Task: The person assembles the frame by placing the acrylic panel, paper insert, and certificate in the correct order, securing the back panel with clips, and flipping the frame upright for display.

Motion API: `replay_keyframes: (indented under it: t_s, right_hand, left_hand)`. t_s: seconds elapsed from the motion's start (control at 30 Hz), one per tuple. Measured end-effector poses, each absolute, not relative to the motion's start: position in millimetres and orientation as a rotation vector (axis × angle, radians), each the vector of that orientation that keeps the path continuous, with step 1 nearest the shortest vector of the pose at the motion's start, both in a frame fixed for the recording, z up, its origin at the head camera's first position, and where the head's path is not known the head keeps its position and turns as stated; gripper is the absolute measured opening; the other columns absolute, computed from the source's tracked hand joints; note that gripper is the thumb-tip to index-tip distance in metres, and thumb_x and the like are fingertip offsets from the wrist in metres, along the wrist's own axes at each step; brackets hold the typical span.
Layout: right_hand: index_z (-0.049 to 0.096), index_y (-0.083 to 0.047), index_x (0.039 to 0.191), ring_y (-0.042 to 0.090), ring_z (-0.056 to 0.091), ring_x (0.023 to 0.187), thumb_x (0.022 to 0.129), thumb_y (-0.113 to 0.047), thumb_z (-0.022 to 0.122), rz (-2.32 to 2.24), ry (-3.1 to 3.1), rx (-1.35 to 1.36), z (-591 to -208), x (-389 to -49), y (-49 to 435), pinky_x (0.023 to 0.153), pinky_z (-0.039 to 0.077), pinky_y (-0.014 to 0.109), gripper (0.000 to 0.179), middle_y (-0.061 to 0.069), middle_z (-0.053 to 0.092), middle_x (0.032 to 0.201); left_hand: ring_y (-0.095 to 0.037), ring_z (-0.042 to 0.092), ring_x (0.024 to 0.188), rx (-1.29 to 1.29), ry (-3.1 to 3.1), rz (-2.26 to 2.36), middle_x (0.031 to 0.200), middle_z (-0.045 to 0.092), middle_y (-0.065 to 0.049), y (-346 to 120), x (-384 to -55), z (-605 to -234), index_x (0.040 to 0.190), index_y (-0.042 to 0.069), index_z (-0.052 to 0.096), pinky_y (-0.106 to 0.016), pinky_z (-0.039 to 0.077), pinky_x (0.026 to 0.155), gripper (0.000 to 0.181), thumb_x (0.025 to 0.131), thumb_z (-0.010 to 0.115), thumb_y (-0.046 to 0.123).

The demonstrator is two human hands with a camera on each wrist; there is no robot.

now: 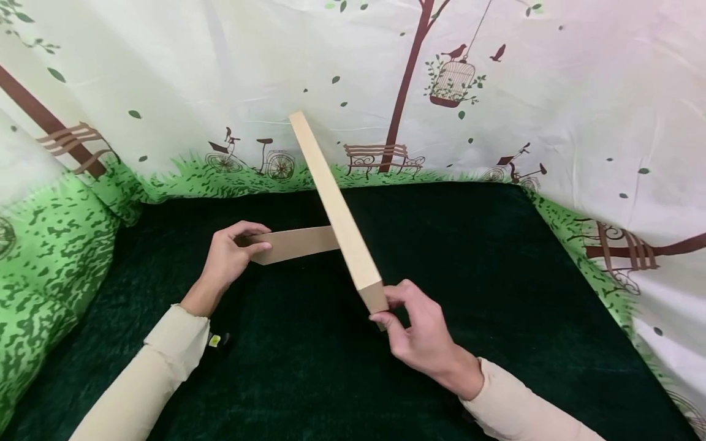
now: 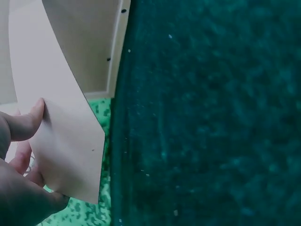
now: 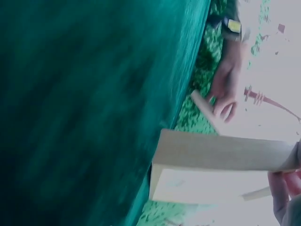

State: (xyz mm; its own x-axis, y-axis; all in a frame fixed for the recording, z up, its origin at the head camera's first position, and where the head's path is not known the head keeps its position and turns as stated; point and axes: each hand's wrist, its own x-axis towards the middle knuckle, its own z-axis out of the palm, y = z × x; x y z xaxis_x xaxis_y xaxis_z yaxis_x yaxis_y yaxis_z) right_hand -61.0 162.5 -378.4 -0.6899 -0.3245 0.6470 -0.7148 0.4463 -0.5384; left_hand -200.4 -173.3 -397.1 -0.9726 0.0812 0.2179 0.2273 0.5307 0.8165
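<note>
Flat cardboard box (image 1: 336, 208), plain tan, smooth matte faces, long thin rectangular shape, held edge-on above the table (image 1: 496, 275) and tilted so its far end rises toward the backdrop. Right hand (image 1: 419, 331) grips the near corner of the box, thumb on top and fingers curled under the edge. A flap (image 1: 295, 243) of the same tan card sticks out sideways from the box to the left. Left hand (image 1: 228, 254) pinches the flap's free end, thumb over it, fingers curled behind.

Left wrist view: thumb (image 2: 26, 123) presses the flap (image 2: 61, 141), a thin sheet slightly bowed with a clean-cut slanted corner; small round holes show along the pale box edge behind it. Right wrist view: box end (image 3: 221, 167) shows as a sharp squared block with a lighter face below; left hand (image 3: 225, 89) visible beyond, blurred.

Table is covered in dark green plush cloth, velvety nap. Backdrop (image 1: 165, 92) is a thin glossy sheet printed with grass, trees, benches, bicycles, a birdcage. Both sleeves are beige knit.
</note>
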Motion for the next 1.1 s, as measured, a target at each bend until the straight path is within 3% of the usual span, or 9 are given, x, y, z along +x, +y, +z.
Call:
replay_keyframes:
  t_s: [0.2,0.37,0.5,0.6,0.83,1.0,1.1]
  right_hand:
    - [0.058,-0.003,0.112,0.01,0.063,0.086,0.095,-0.019,0.067,1.006,-2.229,0.961,-377.1,-58.6,147.0,0.072,0.055,0.018,0.025,0.004,0.061,0.097]
    - [0.057,-0.003,0.113,0.01,0.064,0.088,0.096,-0.02,0.067,0.898,-2.231,1.003,-376.1,-58.3,135.0,0.072,0.058,0.022,0.026,0.003,0.062,0.096]
    - [0.057,-0.006,0.115,0.011,0.066,0.092,0.093,-0.02,0.071,0.898,-2.284,0.994,-374.5,-57.2,128.8,0.077,0.059,0.025,0.029,0.002,0.062,0.098]
    - [0.057,-0.009,0.116,0.01,0.065,0.095,0.093,-0.023,0.071,0.913,-2.325,0.982,-374.5,-57.8,128.8,0.078,0.059,0.024,0.031,0.001,0.062,0.1]
    - [0.056,-0.015,0.127,0.007,0.061,0.092,0.092,-0.024,0.072,1.002,-2.385,1.029,-377.2,-61.9,139.1,0.073,0.056,0.023,0.039,-0.003,0.06,0.102]
    - [0.052,-0.018,0.135,0.008,0.065,0.098,0.092,-0.014,0.072,1.114,-2.475,1.096,-379.2,-62.9,150.3,0.078,0.059,0.026,0.048,-0.001,0.062,0.115]
    - [0.05,-0.018,0.137,0.009,0.065,0.102,0.091,-0.008,0.071,1.154,-2.501,1.129,-379.4,-63.0,155.9,0.08,0.059,0.026,0.051,0.001,0.062,0.121]
  left_hand:
    - [-0.021,0.066,0.095,-0.274,-2.604,-1.406,0.106,0.072,-0.01,-175.1,-205.7,-405.6,0.105,0.01,0.074,-0.02,0.05,0.078,0.019,0.087,0.078,0.015]
    - [-0.028,0.065,0.098,-0.253,-2.616,-1.311,0.107,0.069,-0.012,-173.4,-208.5,-404.2,0.105,0.008,0.074,-0.039,0.051,0.085,0.02,0.086,0.078,0.01]
    - [-0.033,0.06,0.109,-0.209,-2.645,-1.182,0.116,0.064,-0.015,-168.1,-201.4,-381.9,0.115,0.007,0.07,-0.052,0.047,0.093,0.026,0.09,0.073,0.011]
    - [-0.032,0.058,0.118,-0.221,-2.61,-1.257,0.125,0.061,-0.014,-158.3,-189.8,-350.0,0.129,0.011,0.062,-0.053,0.045,0.1,0.035,0.096,0.068,0.021]
    - [-0.022,0.055,0.126,-0.46,-2.503,-1.747,0.138,0.055,-0.006,-119.0,-168.7,-291.8,0.149,0.035,0.042,-0.048,0.044,0.105,0.052,0.099,0.06,0.038]
    - [-0.03,0.055,0.128,-0.486,-2.54,-1.906,0.148,0.044,-0.009,-105.9,-165.1,-279.2,0.152,0.037,0.035,-0.053,0.047,0.103,0.059,0.099,0.059,0.036]
    - [-0.034,0.058,0.124,-0.47,-2.546,-1.983,0.15,0.041,-0.011,-102.5,-165.3,-277.0,0.153,0.035,0.035,-0.043,0.054,0.097,0.06,0.098,0.059,0.034]
